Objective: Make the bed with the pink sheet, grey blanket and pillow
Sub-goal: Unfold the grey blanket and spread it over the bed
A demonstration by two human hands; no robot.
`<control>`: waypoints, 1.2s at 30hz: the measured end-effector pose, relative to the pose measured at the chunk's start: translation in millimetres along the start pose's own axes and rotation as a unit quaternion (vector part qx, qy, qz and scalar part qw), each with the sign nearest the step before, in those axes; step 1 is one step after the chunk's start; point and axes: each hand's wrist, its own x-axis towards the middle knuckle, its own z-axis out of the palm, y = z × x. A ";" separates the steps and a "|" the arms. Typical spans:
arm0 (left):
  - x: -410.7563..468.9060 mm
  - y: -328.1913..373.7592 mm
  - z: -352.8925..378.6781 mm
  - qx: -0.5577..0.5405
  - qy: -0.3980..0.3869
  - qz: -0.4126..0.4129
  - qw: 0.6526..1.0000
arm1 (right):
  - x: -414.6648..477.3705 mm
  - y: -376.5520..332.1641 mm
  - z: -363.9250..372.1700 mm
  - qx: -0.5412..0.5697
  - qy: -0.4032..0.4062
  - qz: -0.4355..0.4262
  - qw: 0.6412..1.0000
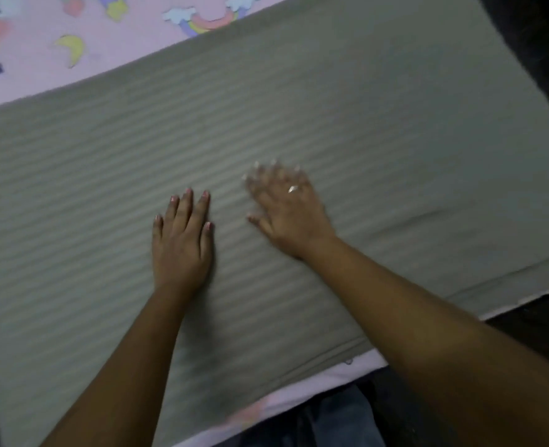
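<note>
Both hands lie flat, fingers straight, gripping nothing: left hand (181, 243) and right hand (287, 214) press mid-frame on the grey blanket (379, 130), which runs lower left to upper right over the pink sheet (25, 79).

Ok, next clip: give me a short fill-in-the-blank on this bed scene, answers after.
The left hand and right hand rest open on the ____ blanket.
A ring shows on the ____ hand.
The sheet printed with a moon and rainbow is ____.
Missing words: grey, right, pink.
</note>
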 end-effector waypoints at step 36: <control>-8.3 -255.8 -87.1 -0.080 0.041 -0.192 0.977 | 114.6 -233.4 30.4 0.103 0.043 -0.360 0.926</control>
